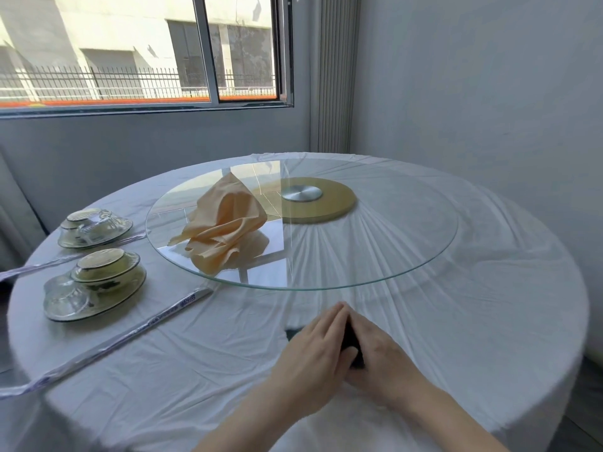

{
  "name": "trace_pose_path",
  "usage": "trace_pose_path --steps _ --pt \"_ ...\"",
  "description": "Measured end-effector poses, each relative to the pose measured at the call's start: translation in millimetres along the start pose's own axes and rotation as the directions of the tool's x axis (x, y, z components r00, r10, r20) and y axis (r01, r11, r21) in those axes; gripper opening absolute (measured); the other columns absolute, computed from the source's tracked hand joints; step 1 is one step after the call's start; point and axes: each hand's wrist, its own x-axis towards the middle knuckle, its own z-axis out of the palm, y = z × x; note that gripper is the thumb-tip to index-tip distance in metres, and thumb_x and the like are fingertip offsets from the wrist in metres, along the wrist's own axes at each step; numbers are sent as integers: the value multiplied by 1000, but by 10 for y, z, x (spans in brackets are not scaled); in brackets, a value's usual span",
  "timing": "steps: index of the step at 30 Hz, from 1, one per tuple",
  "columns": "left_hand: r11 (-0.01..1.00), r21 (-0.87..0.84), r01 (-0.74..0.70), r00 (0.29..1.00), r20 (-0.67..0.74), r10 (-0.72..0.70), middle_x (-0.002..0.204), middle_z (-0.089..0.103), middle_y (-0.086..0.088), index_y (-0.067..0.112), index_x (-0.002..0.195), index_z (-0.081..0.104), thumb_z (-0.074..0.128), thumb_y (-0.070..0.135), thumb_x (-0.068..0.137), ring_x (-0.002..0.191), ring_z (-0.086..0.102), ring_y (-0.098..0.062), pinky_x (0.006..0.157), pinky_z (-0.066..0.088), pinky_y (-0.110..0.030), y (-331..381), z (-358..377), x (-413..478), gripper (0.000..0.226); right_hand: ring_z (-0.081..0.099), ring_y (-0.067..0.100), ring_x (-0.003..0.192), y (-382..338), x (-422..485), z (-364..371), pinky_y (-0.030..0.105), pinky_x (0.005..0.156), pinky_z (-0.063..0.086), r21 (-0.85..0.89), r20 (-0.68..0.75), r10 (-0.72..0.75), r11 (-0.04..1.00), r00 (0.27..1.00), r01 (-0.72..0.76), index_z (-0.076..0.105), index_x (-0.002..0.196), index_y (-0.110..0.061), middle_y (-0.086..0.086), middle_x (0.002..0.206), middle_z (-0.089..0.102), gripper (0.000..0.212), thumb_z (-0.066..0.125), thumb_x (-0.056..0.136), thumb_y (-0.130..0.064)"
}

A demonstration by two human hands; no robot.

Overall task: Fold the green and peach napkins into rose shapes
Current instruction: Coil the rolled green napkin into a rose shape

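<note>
A dark green napkin (351,336) lies on the white tablecloth (182,360) near the front edge, almost wholly covered by my hands. Only a dark strip shows between them, plus a corner at the left. My left hand (311,345) and my right hand (377,349) rest on it with straight fingers, their fingertips meeting in a point. A crumpled peach napkin (225,223) lies loose on the left part of the glass turntable (408,252), well beyond both hands.
Two plastic-wrapped sets of bowls and plates (94,228) (98,282) stand at the table's left. Long wrapped chopstick packets (146,327) lie beside them. The turntable's wooden base with a metal hub (301,194) sits at the centre. A wall is close on the right.
</note>
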Motion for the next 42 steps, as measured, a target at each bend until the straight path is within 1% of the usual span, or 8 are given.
trace_pose_path --steps 5,14,18,21,26,30,33,42 --pt "999 -18 44 995 87 -43 147 -24 16 23 148 -11 32 49 94 143 -2 -3 111 10 -15 -196 159 -109 74 23 1 138 96 -57 -61 11 109 17 -126 87 8 992 996 3 14 148 -22 -12 151 25 80 62 84 -35" --pt "984 -138 110 989 109 -95 150 28 5 23 148 17 66 43 83 130 40 -19 102 36 -28 -324 33 123 83 58 7 106 96 4 -174 30 92 47 -2 17 30 1000 999 -30 42 137 -34 -13 116 64 63 67 80 -30" --pt "898 -273 344 936 173 -306 105 57 4 20 123 41 66 44 80 91 56 -15 70 42 -24 -291 -127 242 55 62 -4 93 54 94 -269 16 82 47 212 -39 134 970 990 -123 62 113 -38 -19 96 69 32 68 83 -28" --pt "869 -349 350 936 168 -309 80 55 8 16 96 49 58 41 86 69 53 -11 56 39 -20 -302 -208 235 29 66 8 79 11 142 -339 26 73 53 351 -34 202 919 979 -177 69 89 -27 -4 81 71 6 67 85 -31" --pt "789 -366 493 868 263 -420 57 45 -2 10 70 50 51 49 89 48 43 -14 42 31 -21 -399 -330 241 43 66 17 66 -32 218 -276 23 51 50 476 37 389 803 921 -358 66 80 -8 10 75 67 14 61 90 -18" --pt "857 -61 512 858 72 -508 87 69 -11 12 85 62 47 54 89 76 62 -23 64 45 -28 -522 -281 267 45 57 17 50 19 338 -124 22 39 42 407 24 473 800 881 -441 59 69 -11 6 64 60 20 61 89 -14" --pt "930 10 366 925 -108 -363 124 57 -2 17 118 57 43 33 96 113 52 -19 90 42 -30 -441 -229 299 31 57 18 49 30 398 -75 22 40 42 374 20 489 805 872 -461 61 68 -11 4 61 61 20 61 88 -14" --pt "979 156 131 991 -11 -131 113 50 -3 14 113 50 1 59 70 106 45 -23 89 41 -35 -188 135 358 79 61 20 60 66 442 -32 29 55 47 315 -76 531 816 844 -485 66 73 0 14 68 68 35 65 85 -33"
